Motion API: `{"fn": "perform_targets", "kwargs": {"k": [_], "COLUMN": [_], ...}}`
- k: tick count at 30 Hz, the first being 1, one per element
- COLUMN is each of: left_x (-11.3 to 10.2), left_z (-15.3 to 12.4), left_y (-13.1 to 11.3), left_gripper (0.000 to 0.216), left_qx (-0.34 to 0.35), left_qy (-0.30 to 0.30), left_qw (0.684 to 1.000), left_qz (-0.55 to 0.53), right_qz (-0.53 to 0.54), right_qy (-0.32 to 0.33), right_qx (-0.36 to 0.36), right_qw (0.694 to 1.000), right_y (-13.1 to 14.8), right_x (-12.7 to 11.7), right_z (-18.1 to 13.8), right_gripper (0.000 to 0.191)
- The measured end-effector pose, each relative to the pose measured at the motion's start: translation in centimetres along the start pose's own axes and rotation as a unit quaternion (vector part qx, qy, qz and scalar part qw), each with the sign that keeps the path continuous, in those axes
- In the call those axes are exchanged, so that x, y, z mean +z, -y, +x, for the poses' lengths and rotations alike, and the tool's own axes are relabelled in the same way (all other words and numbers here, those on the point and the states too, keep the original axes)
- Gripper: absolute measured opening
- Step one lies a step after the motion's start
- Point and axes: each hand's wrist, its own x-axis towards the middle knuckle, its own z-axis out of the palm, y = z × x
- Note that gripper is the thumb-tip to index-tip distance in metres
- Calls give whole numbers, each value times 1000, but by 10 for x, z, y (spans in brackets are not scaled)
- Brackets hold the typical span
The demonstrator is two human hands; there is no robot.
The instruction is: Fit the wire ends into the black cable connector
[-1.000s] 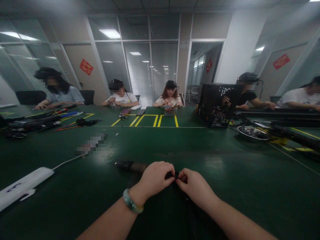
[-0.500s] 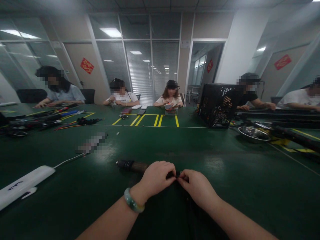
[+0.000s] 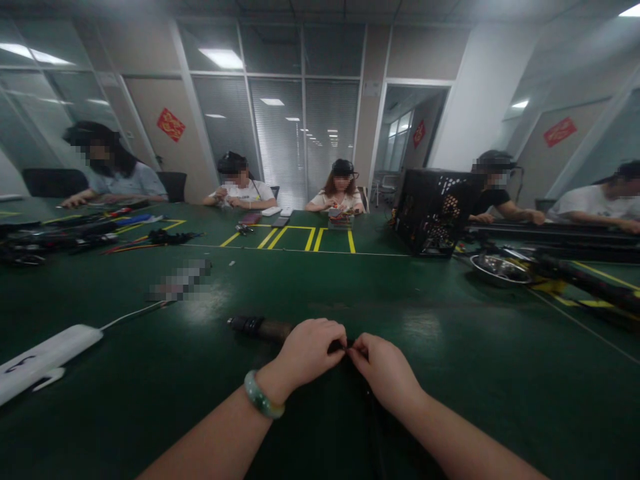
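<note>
At near centre, on a dark green table, left hand and right hand with fingertips just beside each other. Left hand: curls over, thumb and fingers closed round a dark piece, mostly hidden within the grip. Right hand: presses thumb and fingertips together at the right end of the dark piece; cannot tell whether pinching it or something smaller. On the left wrist, a green bracelet. Just left of the left hand, a black and brown tube, flat on the table, silvery tip to the left, other end hidden behind the hand; cannot tell whether joined to the dark piece. Under the right hand, toward the near edge, a dark strip, too dim to make out.

At near left, a white power strip, with a thin cable running farther off to a pixelated item. At far left, a heap of black parts, loose wires just right of it. At far middle, yellow tape on the table. Right of that, an upright black case; farther right and nearer, a shiny bowl of small metallic bits. Along the far side, five seated people.
</note>
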Motion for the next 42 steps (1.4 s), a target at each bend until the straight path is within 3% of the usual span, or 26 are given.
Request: {"fn": "perform_targets", "kwargs": {"k": [16,23,32,42], "left_x": [0,-1,0,-2], "left_z": [-1,-1,-1,-3], "left_y": [1,3,4,4], "left_gripper": [5,6,8,6], "left_qx": [0,5,10,17], "left_qy": [2,1,-1,-11], "left_qw": [1000,1000,1000,1000], "left_qz": [-5,-15,-6,-19], "right_qz": [-79,-88,-56,-13], "right_qy": [-2,-18,-34,-26], "right_qx": [-19,-49,-97,-87], "right_qw": [997,995,993,996], "right_y": [5,6,3,2], "right_x": [1,-2,-5,-9], "right_z": [1,0,2,2], "right_gripper": [1,3,8,6]}}
